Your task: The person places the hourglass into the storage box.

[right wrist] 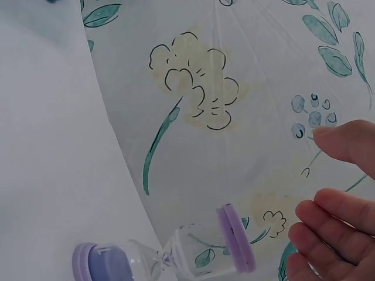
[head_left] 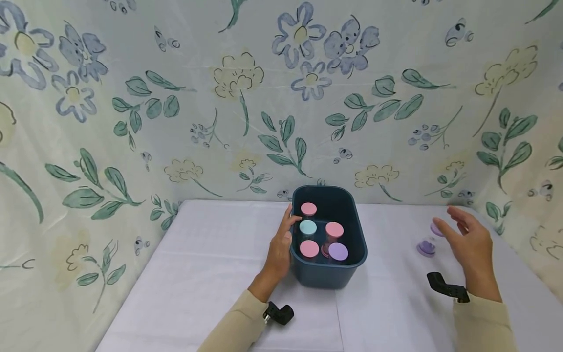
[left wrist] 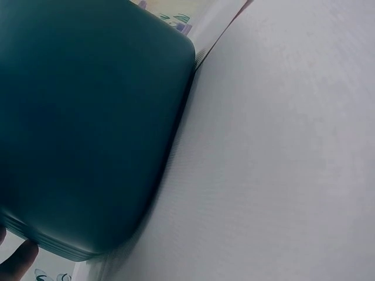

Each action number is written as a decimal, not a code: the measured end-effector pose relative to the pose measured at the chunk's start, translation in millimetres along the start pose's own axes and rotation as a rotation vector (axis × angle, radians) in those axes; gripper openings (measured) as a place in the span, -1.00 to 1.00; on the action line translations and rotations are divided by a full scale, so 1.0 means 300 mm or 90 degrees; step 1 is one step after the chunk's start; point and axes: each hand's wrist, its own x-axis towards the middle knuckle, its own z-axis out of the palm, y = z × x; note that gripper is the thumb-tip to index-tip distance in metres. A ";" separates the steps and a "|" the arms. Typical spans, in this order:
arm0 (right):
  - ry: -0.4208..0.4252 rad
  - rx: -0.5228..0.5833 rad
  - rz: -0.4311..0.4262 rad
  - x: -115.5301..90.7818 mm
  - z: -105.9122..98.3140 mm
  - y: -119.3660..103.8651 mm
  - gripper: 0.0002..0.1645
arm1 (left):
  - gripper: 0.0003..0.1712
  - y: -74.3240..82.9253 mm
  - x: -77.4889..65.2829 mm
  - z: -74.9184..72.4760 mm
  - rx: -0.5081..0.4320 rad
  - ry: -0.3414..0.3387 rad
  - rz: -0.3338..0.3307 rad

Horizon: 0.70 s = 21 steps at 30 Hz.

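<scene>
A dark blue plastic bin [head_left: 325, 276] stands on the table, filling much of the left wrist view. My left hand [head_left: 278, 249] grips its left side at the rim, and fingertips [left wrist: 20, 260] show against the bin at lower left in that wrist view. Inside are several sand timers with pink, light blue and purple caps, such as the purple-capped one [head_left: 338, 252]. To the right, another purple-capped sand timer [right wrist: 234, 240] stands upright on the table, purple sand in its lower bulb. My right hand [head_left: 472, 244] is beside its top, fingers loosely bent and apart from it.
A white cloth [head_left: 176, 293] covers the table. Behind and at both sides hangs a flower-patterned curtain [head_left: 198, 107], close to the table's back edge. Each wrist carries a black camera mount [head_left: 281, 314].
</scene>
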 end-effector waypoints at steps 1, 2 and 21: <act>-0.002 0.001 0.004 0.002 0.000 0.004 -0.15 | -0.46 0.000 0.001 0.000 0.001 0.000 0.000; -0.004 0.002 0.007 0.004 0.001 0.007 -0.15 | -0.46 0.000 0.002 0.000 0.001 0.000 0.001; -0.024 0.016 0.077 0.023 0.013 0.068 -0.09 | -0.46 0.008 0.000 -0.003 0.002 -0.003 -0.002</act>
